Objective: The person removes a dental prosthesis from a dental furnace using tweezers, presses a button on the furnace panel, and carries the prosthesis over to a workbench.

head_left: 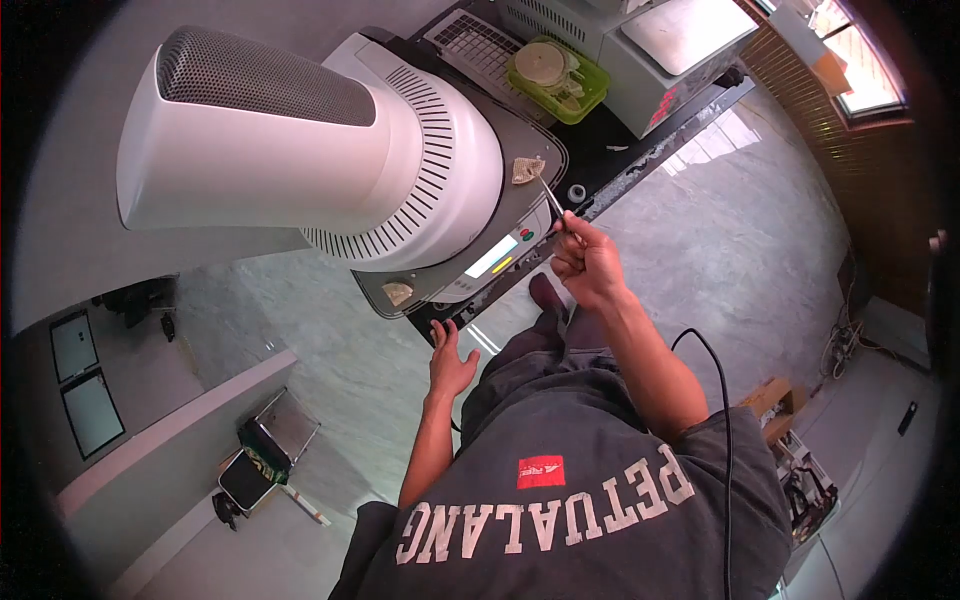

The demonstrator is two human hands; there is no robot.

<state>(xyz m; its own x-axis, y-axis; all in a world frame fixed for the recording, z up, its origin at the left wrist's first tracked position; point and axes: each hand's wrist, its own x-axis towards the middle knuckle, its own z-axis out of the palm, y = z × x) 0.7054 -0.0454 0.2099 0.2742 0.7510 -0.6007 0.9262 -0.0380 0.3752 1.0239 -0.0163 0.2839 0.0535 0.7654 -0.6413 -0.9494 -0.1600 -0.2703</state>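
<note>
My right hand [592, 262] is closed around a slim, pointed metal tweezers-like tool [552, 197]; its handle is partly hidden by my fingers. The tool's tip touches a small beige striped fabric piece [527, 171] on the grey top of a large white machine [270, 165]. Near the machine's front left corner, my left hand [451, 362] is open with fingers extended, holding nothing. A second small beige piece [397, 293] lies on that corner. Between the two pieces, the machine's front carries a lit display [491, 257] and coloured buttons [526, 235].
A small bottle [576, 194] stands on the dark tabletop beside my right hand. Farther back are a green basket [597, 88] with a round item, a keyboard [477, 48] and a grey boxy device [640, 85]. A black cable [728, 450] hangs at my right side.
</note>
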